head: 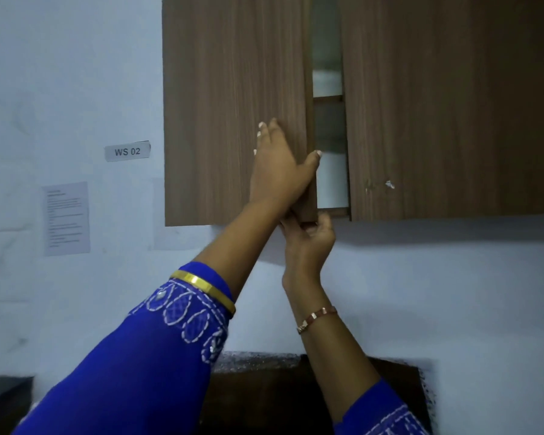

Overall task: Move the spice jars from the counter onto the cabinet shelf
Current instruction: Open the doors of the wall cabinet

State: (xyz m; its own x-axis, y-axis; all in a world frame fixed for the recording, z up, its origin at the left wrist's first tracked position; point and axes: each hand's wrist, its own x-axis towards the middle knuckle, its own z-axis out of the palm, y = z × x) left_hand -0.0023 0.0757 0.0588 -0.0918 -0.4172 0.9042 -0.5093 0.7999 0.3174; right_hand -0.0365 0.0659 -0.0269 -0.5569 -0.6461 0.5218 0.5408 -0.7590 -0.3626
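Note:
A brown wood-grain wall cabinet hangs above me. Its left door (233, 105) stands slightly ajar, and the right door (453, 105) is closed. Through the narrow gap I see a shelf edge (327, 97) and pale blurred shapes inside. My left hand (280, 164) presses flat on the left door's face, thumb reaching its free edge. From below, my right hand (310, 240) grips the bottom corner of that door, fingers curled round it. No spice jars are in view.
A dark counter (264, 387) lies below, partly hidden by my blue sleeves. On the pale wall to the left are a label reading "WS 02" (127, 151) and a printed sheet (66, 218). A dark surface (4, 394) shows at the bottom left.

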